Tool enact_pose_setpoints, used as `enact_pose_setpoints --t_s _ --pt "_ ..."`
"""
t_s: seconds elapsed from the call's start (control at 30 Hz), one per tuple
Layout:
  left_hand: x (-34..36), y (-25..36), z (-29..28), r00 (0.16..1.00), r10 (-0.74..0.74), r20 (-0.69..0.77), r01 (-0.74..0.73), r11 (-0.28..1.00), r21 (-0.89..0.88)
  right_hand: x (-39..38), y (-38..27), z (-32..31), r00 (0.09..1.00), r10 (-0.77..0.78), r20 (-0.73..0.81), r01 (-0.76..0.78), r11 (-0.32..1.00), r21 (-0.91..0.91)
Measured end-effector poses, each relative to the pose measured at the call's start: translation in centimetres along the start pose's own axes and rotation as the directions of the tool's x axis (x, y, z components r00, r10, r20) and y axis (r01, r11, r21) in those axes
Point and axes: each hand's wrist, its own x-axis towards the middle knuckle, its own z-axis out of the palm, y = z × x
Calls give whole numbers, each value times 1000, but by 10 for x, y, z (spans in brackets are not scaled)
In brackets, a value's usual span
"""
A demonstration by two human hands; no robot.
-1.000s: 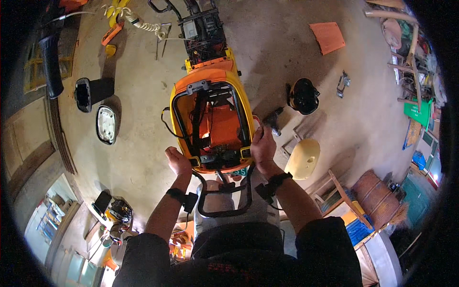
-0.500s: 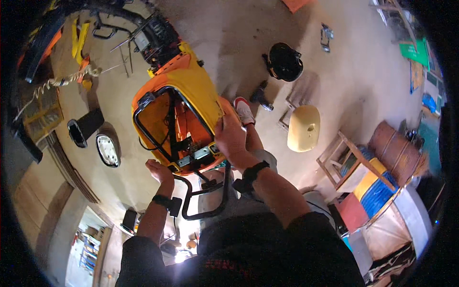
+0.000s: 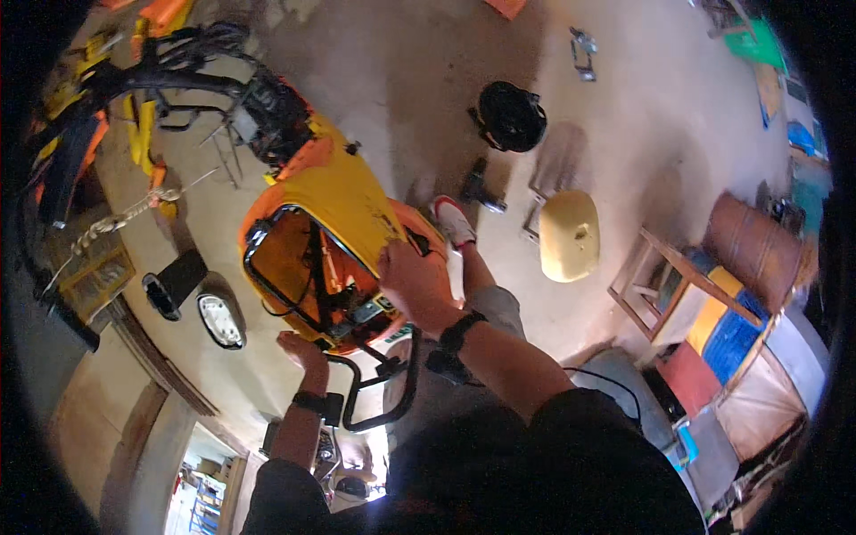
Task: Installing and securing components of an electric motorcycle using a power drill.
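Since 1 s ago view swung left; right hand (image 3: 412,278) moved onto yellow-orange scooter body shell (image 3: 343,207), grip closed on rim. Left hand (image 3: 301,349) open-palmed under shell's rear edge; lift/reposition likely underway.

The scooter body panel (image 3: 343,201) looks like smooth, glossy plastic in yellow and orange, and the black grab rail (image 3: 379,392) behind it reads as painted metal tube with a dull sheen. The floor (image 3: 428,53) is rough, matt concrete, stained in patches. The cream seat (image 3: 569,234) nearby looks like smooth moulded plastic, while the black helmet (image 3: 508,114) has a matt shell.
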Motion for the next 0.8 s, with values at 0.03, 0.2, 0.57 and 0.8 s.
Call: enact_pose_setpoints --t_s 0.03,0.2,0.57,0.8 --pt "9 1 -5 999 25 -26 -25 1000 -11 3 -8 -1 1000 12 1 -12 994 110" --pt "72 -41 -62 980 179 88 -194 956 219 15 -43 20 990 66 -124 -71 997 -39" --pt "47 -35 -29 671 720 178 -706 545 453 13 -50 11 972 201 -123 -217 966 -138" --pt "12 17 -20 930 356 88 -363 859 361 7 -39 14 964 248 -101 -260 956 -134"
